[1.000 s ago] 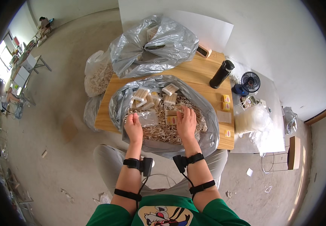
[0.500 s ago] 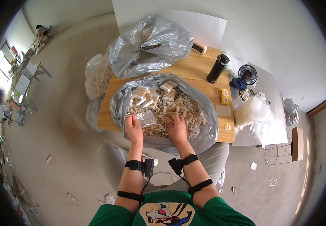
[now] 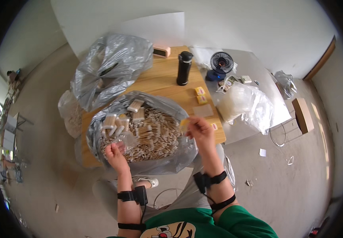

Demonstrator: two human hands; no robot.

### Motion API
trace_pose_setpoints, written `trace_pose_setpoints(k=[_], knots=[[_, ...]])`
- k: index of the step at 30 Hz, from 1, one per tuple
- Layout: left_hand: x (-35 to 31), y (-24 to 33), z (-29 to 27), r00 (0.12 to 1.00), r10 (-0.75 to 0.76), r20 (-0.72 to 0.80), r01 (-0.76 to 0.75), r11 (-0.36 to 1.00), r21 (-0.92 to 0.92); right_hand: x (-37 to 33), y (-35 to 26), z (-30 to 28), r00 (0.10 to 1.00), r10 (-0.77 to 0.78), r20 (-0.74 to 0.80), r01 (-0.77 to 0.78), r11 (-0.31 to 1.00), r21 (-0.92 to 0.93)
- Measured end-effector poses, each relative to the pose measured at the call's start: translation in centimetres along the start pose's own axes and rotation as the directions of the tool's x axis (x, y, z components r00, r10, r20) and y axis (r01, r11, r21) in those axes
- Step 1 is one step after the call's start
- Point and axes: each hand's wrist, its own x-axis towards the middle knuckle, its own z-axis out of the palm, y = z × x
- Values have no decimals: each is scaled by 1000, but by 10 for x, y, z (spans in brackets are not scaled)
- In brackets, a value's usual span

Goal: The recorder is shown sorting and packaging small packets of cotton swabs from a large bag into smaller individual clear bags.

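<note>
Since half a second ago the right hand (image 3: 200, 131) has lifted out of the sticks to the right rim of the big bag (image 3: 112, 115), and the view has tipped so more floor shows on the right. That hand now pinches a small pale yellow piece (image 3: 184, 123) between thumb and fingertips, just above the bag's right edge. The left hand (image 3: 115, 152) rests low in the bag's near left part, fingers curled around a small clear crinkled pouch (image 3: 124, 139) that lies on the sticks. The bag is grey translucent plastic, wrinkled and shiny, opened wide and heaped with thin pale wooden sticks (image 3: 155, 135); several small packed bundles (image 3: 135, 105) of them lie at its far left side. It sits on the near end of a wooden table (image 3: 159, 85) with a smooth light-brown top. Behind the bag stands a second grey plastic bag (image 3: 112, 67), puffed and loosely closed. Beyond the bag to the right, a matte black cylinder bottle (image 3: 184, 68) stands upright on the table. Right of the bag lie two little yellow boxes (image 3: 200, 95) and a flat clear pouch (image 3: 203, 111). Past the table's right edge sit a small round dark fan (image 3: 220, 63) and a bulging clear bag (image 3: 245, 105). Both wrists wear black straps.
</note>
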Motion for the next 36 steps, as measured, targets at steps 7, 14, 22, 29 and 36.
trace_pose_setpoints(k=[7,14,22,29,36], knots=[[-24,14,58,967,-158,201,206,947,-246,59,59,-161,951,-38,-308,-212,645,-734],[-54,28,99,916,-170,364,256,945,-204,52,86,-166,940,-49,-339,-320,225,-920],[-93,54,140,824,-103,557,196,974,-109,10,29,-80,997,-59,-52,48,981,-190],[-98,41,143,801,-93,591,116,993,-1,16,27,-73,994,2,-108,-18,989,-145],[-63,30,123,882,-78,466,108,993,-38,123,75,-158,976,-150,-157,-25,642,-766]])
